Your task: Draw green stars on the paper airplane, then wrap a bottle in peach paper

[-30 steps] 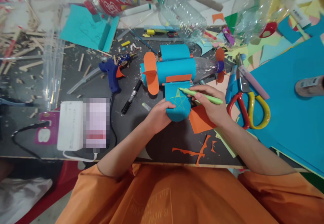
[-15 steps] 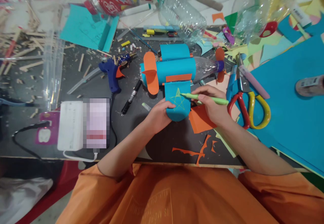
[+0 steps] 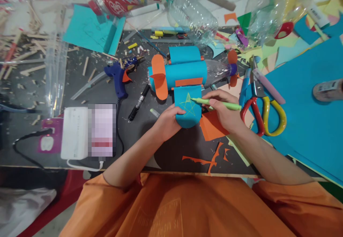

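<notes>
We're pinching the marker [image 3: 230, 106] in our right hand [image 3: 224, 114], its long axis pointing left, tip at the star [image 3: 188, 97]'s upper right; our left hand [image 3: 168, 121] is pinching the wing [image 3: 190, 122]'s left edge, thumb on top.

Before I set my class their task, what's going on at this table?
A person's left hand grips the edge of a blue flap beside a paper-wrapped bottle. The right hand holds a green pen, tip at the upper part of a star outlined on the flap; the star's top point looks filled in. A glue gun lies to the left, scissors to the right.
</notes>
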A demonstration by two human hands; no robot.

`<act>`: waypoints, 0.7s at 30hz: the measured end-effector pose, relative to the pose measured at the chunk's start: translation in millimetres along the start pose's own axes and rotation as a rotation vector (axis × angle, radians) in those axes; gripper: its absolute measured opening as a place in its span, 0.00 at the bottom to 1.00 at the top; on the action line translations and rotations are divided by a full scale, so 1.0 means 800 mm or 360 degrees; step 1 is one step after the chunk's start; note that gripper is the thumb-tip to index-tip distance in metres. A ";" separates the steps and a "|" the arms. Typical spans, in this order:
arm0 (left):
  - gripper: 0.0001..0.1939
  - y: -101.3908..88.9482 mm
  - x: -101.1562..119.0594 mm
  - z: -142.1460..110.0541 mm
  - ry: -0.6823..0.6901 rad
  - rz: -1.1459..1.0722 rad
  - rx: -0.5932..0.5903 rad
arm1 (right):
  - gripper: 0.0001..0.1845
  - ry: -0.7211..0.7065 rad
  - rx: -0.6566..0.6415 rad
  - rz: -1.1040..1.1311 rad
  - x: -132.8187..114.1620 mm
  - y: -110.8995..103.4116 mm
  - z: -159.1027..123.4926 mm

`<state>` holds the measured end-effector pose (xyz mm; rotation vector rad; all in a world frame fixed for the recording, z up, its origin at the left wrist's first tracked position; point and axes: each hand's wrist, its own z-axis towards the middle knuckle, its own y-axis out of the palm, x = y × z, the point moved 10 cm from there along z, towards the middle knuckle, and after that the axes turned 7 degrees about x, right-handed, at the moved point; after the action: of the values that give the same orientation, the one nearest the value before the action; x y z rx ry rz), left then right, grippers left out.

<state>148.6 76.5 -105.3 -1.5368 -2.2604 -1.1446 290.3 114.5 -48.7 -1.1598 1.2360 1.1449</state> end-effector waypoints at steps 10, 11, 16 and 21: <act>0.11 -0.001 0.001 0.000 -0.0009 0.0015 0.0027 | 0.04 -0.0002 -0.0019 0.0036 -0.003 0.002 0.002; 0.11 -0.001 0.001 0.000 -0.0002 0.0022 0.0018 | 0.04 -0.0002 -0.0017 0.0049 -0.002 0.001 0.002; 0.13 0.004 0.002 -0.001 0.0018 0.0020 -0.0040 | 0.06 0.0026 0.0031 0.0085 0.008 -0.007 0.001; 0.15 0.010 0.004 0.000 0.0038 -0.0008 -0.0124 | 0.10 -0.0046 0.0032 0.0106 0.000 -0.006 -0.001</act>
<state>154.2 79.8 -99.4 -1.5374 -2.2307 -1.2592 294.7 113.8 -48.5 -1.0907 1.2694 1.1917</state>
